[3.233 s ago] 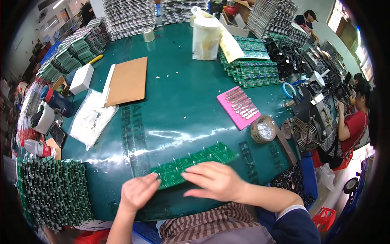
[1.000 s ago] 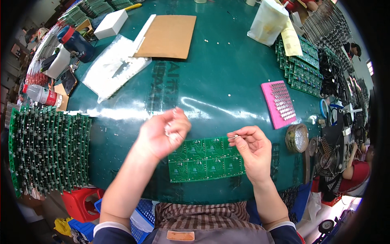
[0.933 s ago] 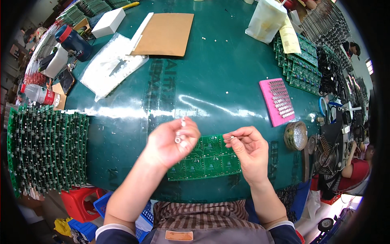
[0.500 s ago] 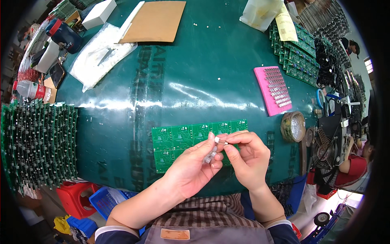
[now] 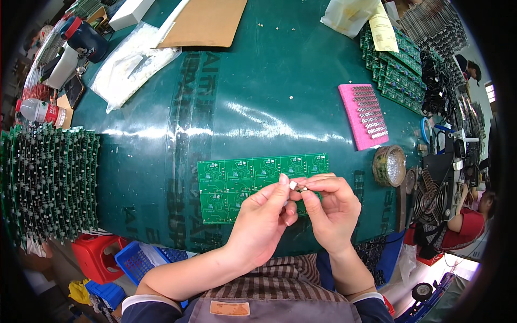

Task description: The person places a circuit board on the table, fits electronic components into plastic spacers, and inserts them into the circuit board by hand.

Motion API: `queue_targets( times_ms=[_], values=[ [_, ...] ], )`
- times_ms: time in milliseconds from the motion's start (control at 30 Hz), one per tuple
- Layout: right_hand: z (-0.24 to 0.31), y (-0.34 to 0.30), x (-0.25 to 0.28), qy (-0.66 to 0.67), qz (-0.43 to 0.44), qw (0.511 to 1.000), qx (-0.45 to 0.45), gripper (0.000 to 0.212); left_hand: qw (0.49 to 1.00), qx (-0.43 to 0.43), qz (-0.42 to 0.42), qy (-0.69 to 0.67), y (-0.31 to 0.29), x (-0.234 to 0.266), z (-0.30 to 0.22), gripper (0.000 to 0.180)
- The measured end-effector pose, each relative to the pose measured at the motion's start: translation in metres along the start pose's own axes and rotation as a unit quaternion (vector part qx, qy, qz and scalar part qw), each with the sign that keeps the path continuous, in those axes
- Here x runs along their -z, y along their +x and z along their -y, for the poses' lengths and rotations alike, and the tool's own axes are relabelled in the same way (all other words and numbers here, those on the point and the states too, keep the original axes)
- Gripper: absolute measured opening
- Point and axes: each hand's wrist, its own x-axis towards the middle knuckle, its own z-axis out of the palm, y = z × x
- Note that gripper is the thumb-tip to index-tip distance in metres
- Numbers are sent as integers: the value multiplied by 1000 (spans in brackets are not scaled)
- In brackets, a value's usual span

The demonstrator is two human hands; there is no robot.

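Observation:
Over the panel of green circuit boards (image 5: pixel 222 185), my two hands meet at a small white component with thin metal leads (image 5: pixel 293 185). My left hand (image 5: pixel 252 223) pinches its white body between thumb and fingers, and the other fingers curl in. A bit of grey shows in that palm, mostly hidden. With thumb and forefinger, my right hand (image 5: pixel 335 215) closes on the ends of the leads. The panel lies flat on the green table mat, its lower right part covered by my hands.
A pink foam block (image 5: pixel 362 116) with rows of small metal-topped parts stands at right, near a roll of tape (image 5: pixel 389 166). Stacked circuit boards (image 5: pixel 51 183) fill the left edge; more boards (image 5: pixel 401 70) lie at far right. A plastic bag (image 5: pixel 132 67) and cardboard (image 5: pixel 204 24) lie at far left.
The white component has turned slightly between my fingers. My left fingers have curled further, covering grey-white parts that showed in that palm. The view has shifted slightly.

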Motion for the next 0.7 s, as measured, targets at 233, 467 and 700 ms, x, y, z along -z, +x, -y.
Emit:
queue_targets(
  times_ms=[233, 467, 700],
  values=[
    [0, -2, -1, 28, -30, 999, -8, 14, 999, -8, -18, 27, 0, -4, 2, 30],
    [-5, -7, 7, 34, -12, 999, -13, 15, 997, 75, -12, -33, -1, -4, 4, 30],
    [-7, -9, 11, -23, -13, 1000, 3, 15, 998, 41, -36, 32, -5, -7, 10, 35]
  ],
)
